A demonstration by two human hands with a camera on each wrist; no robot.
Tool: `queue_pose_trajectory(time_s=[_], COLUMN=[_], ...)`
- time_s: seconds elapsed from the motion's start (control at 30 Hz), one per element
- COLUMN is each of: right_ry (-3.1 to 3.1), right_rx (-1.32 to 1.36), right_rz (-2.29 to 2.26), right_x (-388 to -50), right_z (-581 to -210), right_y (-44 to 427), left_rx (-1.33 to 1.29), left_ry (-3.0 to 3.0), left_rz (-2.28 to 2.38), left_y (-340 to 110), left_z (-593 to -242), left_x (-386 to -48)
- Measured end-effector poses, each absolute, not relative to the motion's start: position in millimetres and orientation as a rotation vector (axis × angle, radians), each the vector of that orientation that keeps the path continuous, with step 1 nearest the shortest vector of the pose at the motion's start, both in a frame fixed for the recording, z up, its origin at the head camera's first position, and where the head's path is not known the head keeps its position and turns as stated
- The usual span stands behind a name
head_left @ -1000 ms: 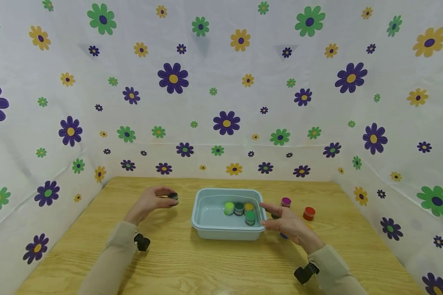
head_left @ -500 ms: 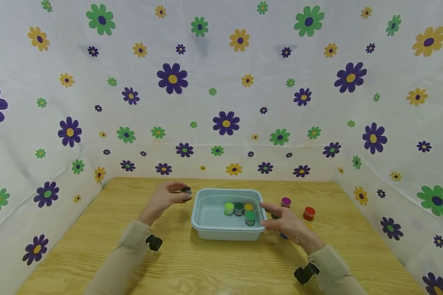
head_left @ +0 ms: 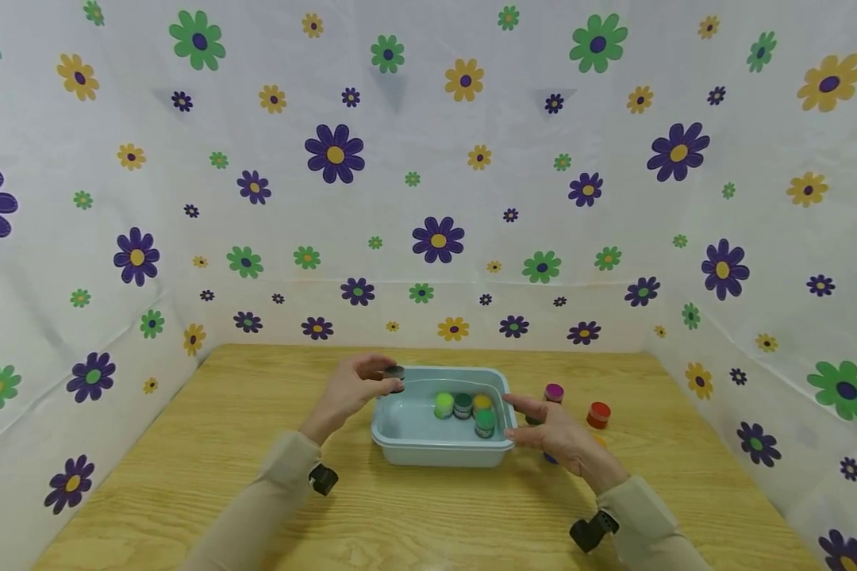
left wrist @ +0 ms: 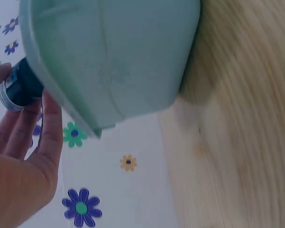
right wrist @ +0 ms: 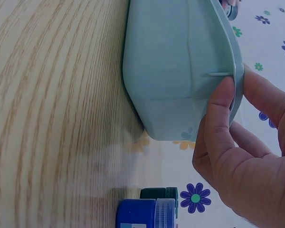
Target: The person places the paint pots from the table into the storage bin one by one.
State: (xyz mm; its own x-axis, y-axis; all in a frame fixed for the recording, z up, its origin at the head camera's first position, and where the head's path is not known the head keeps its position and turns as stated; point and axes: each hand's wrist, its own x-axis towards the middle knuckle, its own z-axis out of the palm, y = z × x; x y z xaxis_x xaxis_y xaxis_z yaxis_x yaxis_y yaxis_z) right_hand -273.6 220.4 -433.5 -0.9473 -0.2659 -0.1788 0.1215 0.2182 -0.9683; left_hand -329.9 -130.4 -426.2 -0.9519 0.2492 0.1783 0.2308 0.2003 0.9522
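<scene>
A small dark paint jar (head_left: 395, 373) is pinched between the thumb and fingers of my left hand (head_left: 347, 390), up at the left rim of a pale blue plastic tub (head_left: 443, 454). The left wrist view has this dark jar (left wrist: 23, 88) beside the tub's rim, off the table. My right hand (head_left: 564, 438) grips the tub's right rim, thumb and fingers on either side of it in the right wrist view. Inside the tub, toward the right, stand a yellow-green jar (head_left: 443, 405), a dark green jar (head_left: 463, 405), a yellow jar (head_left: 482, 402) and a green jar (head_left: 484, 423).
Right of the tub, a magenta-lidded jar (head_left: 554, 392) and a red jar (head_left: 599, 414) stand on the wooden table (head_left: 414, 515). A blue jar (right wrist: 135, 213) and another dark green jar (right wrist: 153, 193) are partly hidden by my right hand in the head view. Flowered cloth surrounds the table.
My left hand has carried the dark jar rightward, from the table's left side to the tub's left rim. My right hand has stayed on the tub, which has not moved.
</scene>
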Motion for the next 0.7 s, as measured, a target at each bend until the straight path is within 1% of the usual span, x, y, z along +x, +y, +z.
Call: queue_pose_trajectory(time_s=[0.33,0.7], right_ry=[2.200,2.201], right_rx=[-0.098,-0.119], right_rz=[-1.781,-1.785], right_x=[-276,-273], right_z=[-433,-432], right_y=[221,219], left_rx=[0.505,0.566], left_ry=[2.470,2.541], left_rz=[1.809,1.631], left_y=[-96,-72], left_z=[-429,-432], left_x=[-323,-323])
